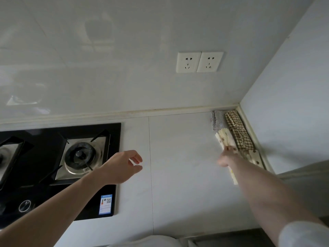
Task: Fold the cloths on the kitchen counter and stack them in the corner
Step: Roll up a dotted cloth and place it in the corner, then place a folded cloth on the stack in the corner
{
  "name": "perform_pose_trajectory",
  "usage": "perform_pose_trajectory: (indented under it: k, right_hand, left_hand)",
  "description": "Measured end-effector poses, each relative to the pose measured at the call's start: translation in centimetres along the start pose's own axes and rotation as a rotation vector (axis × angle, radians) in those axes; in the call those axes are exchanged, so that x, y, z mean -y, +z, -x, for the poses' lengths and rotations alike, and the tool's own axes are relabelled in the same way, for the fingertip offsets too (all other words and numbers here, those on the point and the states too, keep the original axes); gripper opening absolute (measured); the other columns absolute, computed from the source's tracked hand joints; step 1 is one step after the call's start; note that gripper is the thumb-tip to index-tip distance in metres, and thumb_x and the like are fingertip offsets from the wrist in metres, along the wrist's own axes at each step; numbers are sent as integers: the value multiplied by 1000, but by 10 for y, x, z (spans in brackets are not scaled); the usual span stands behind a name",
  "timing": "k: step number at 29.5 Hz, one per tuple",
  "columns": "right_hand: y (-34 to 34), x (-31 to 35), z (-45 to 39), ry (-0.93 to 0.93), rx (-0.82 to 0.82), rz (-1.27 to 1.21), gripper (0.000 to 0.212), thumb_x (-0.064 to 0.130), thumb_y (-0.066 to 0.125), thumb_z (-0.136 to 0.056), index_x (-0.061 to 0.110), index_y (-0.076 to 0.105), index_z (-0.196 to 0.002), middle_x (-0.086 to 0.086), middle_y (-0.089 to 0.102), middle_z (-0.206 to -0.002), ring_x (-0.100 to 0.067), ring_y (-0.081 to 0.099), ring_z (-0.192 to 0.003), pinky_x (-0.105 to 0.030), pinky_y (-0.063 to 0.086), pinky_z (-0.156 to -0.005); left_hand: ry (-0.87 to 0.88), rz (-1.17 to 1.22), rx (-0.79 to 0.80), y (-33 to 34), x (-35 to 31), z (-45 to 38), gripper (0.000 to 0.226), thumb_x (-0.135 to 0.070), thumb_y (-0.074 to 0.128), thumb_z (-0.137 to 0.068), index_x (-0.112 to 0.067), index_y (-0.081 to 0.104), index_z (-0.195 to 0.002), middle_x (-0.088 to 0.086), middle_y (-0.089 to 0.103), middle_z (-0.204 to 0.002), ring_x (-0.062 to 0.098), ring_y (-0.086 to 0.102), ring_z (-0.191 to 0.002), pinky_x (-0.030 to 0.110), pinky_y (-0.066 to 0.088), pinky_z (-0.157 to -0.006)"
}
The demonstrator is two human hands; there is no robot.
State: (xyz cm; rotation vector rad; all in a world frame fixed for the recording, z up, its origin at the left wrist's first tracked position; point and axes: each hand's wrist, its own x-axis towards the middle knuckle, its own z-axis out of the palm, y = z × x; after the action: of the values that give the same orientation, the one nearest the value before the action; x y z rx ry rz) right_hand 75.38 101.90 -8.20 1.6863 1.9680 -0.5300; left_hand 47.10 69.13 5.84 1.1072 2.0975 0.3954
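Cloths lie folded in the far right corner of the worktop [178, 175], with the right hand [226, 158] on the cream one.

A black gas hob [58, 168] fills the left side, its burner [80, 155] just beyond the left hand [122, 166], which hovers with fingers loosely curled and holds nothing. A blue label [105, 204] with a QR code sits on the hob's near right corner; its text is too small to read. Two white sockets [199, 61] sit on the back wall. The brown checked cloth [238, 134] runs long along the right wall, a pale patterned cloth [217, 121] beside it, and the cream cloth [225, 138] nearer. The right hand's grip is hidden; I cannot tell its state.
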Motion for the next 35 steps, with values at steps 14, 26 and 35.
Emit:
perform_pose_trajectory:
  k: [14,26,35]
  right_hand:
    - [48,96,111,-318,-193,-250,65,22,63,-90,16,37,-149,-7,22,-162,-32,24,-148,-45,36,-116]
    - [107,293,331,-971,177,-239,49,33,66,-91,30,53,-138,12,40,-144,-9,49,-129,-28,41,-109]
    - [170,413,489,-1196,256,-177,47,33,66,-93,32,53,-138,17,39,-141,-1,45,-121,-20,35,-103]
  left_hand:
    - [-63,75,-66,-22,60,73,21,-32,72,-94,-30,67,-114,-15,69,-105,1,66,-97,24,56,-92]
    - [-252,261,-317,-59,205,229,21,-30,72,-94,-32,68,-114,-17,69,-108,-2,65,-99,14,52,-79]
    - [-386,323,-571,-79,335,380,14,-33,70,-94,-41,66,-104,-23,64,-112,-2,62,-102,25,53,-85]
